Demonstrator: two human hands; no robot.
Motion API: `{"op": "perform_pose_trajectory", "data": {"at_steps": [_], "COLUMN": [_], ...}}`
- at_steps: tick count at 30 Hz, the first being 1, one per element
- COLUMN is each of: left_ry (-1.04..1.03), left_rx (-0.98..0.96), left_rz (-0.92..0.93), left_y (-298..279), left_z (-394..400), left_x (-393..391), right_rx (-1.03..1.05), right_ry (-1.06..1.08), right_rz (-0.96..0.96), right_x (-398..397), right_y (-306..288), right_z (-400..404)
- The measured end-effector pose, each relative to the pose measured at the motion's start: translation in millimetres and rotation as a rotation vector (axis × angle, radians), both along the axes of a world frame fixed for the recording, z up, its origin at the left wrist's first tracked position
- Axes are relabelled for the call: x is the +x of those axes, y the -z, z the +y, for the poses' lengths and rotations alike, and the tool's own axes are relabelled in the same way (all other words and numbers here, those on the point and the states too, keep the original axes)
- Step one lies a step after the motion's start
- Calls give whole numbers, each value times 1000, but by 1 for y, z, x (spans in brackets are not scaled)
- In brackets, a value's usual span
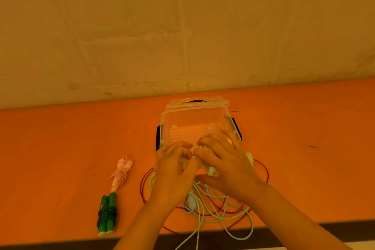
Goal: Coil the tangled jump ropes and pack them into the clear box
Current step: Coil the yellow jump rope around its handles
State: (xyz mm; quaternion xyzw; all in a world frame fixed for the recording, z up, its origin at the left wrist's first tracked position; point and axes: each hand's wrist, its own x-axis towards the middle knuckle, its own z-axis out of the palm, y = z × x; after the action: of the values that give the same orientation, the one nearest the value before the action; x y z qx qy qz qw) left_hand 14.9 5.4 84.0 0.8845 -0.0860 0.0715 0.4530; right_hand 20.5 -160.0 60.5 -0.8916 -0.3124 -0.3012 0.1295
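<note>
A clear box (pixel 194 122) stands open on the orange table, its lid (pixel 197 102) leaning behind it. In front of it lies a tangle of pale green, light blue and dark red jump ropes (pixel 213 205), with loops hanging over the table's front edge. My left hand (pixel 174 170) and my right hand (pixel 225 166) are together just before the box's near wall, fingers curled round pale handles and cord from the tangle. What exactly each hand grips is partly hidden. A coiled pink rope (pixel 120 172) and a coiled green rope (pixel 106 217) lie to the left.
The orange table (pixel 60 148) runs against a pale wall (pixel 182 26). Its front edge (pixel 60 243) is near the bottom of the view. Black latches (pixel 157 138) stick out from the box's sides.
</note>
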Motion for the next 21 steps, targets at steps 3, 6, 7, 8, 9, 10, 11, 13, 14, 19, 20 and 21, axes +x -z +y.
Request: {"op": "perform_pose_trajectory", "data": {"at_steps": [3,6,7,8,9,10,11,13,14,19,20,21], "left_ry": [37,81,98,120,149,177,198,194,169,12,-2,-10], "left_rx": [37,109,120,130,144,157,165,145,120,80,70,53], "left_rz": [34,26,25,17,1,-16,-25,-49,-69,-135,-141,-149], "left_y": [-5,-11,-12,-13,-14,-15,-15,-12,-10,-10,-10,-10], "left_z": [-8,-10,-9,-8,-8,-8,-8,-10,-11,-17,-18,-18], "left_x": [-7,-12,-14,-15,-16,-17,-18,-18,-18,-17,-17,-16], "right_rx": [-9,-5,-4,-1,5,12,22,48,65,128,142,156], "right_ry": [36,40,39,40,41,42,44,46,46,48,44,39], "right_rz": [-130,-205,-215,-216,-214,-211,-206,-186,-179,-139,-129,-117], "right_x": [2,1,1,1,1,1,1,1,1,0,0,-1], "right_y": [5,3,2,0,-2,-3,-4,-4,-4,-7,-8,-8], "right_z": [-2,-4,-4,-5,-6,-7,-8,-9,-8,-4,-4,-3]}}
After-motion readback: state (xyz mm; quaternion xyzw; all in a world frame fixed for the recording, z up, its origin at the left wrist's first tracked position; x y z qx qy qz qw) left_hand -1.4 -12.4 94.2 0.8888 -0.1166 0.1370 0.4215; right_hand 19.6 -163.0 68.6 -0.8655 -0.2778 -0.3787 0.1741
